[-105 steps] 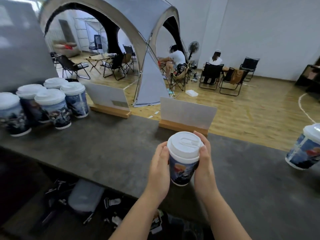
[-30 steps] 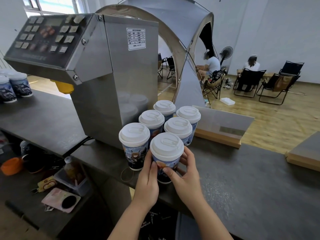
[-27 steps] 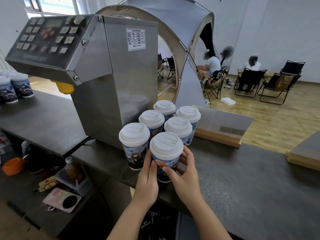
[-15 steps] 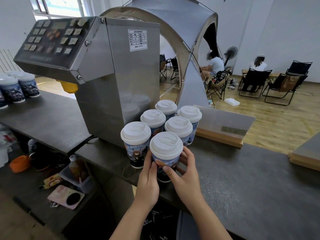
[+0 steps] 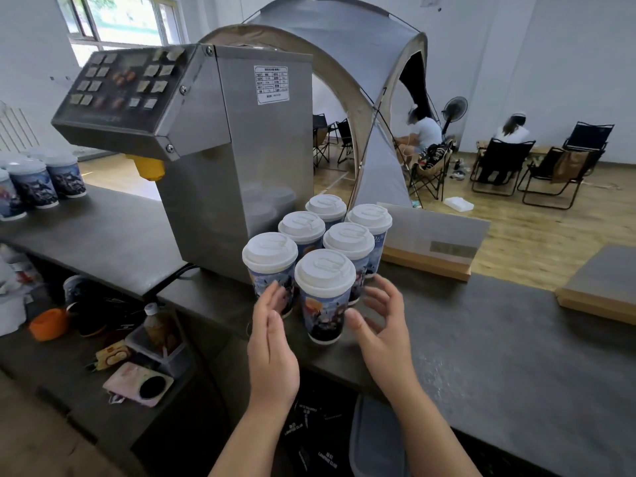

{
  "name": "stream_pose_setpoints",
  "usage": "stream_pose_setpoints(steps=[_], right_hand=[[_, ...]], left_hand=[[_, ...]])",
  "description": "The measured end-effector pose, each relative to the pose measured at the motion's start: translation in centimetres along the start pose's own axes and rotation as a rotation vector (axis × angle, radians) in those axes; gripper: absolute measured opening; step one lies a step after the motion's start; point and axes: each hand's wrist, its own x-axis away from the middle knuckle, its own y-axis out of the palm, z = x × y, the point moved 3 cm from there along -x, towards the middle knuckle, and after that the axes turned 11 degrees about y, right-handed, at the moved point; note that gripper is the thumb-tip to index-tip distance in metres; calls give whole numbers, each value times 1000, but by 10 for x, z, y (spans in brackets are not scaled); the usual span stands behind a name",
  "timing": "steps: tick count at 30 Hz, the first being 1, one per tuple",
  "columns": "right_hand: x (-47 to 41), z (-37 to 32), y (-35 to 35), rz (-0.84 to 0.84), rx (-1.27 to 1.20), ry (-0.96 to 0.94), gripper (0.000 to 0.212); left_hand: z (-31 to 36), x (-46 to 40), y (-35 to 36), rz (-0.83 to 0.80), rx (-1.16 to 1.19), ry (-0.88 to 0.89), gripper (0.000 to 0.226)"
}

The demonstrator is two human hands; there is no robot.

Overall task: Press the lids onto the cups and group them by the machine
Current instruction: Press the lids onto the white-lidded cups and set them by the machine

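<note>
Head view: you look down on a dark counter (image 5: 481, 356).
Nearest cup (image 5: 323, 297): lidded, upright near the counter's front edge, foremost in a cluster of six touching cups.
Machine (image 5: 220, 149): steel, just left of the cluster.
Left hand (image 5: 272, 342): your fingers are straight, holding nothing, just beside the nearest cup's left side.
Right hand (image 5: 382, 325): your fingers are loosely spread, holding nothing, just clear of the cup.
Sign holder (image 5: 430, 239): stands close behind-right of the cluster.
Far-left cups (image 5: 38, 182): lidded, well apart, beyond the machine.
Lower shelf (image 5: 51, 390): clutter includes an orange lid (image 5: 48, 323).
</note>
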Motion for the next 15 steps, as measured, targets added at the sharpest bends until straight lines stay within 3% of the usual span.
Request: stream_pose_setpoints(steps=[5, 10, 15], right_hand=[[29, -31, -30, 108, -51, -47, 51], [73, -52, -83, 268, -54, -55, 18], [113, -66, -152, 413, 1, -18, 18]], left_hand=[[49, 3, 4, -52, 23, 77, 38], [84, 25, 41, -201, 144, 7, 34], [105, 71, 105, -375, 240, -54, 31]])
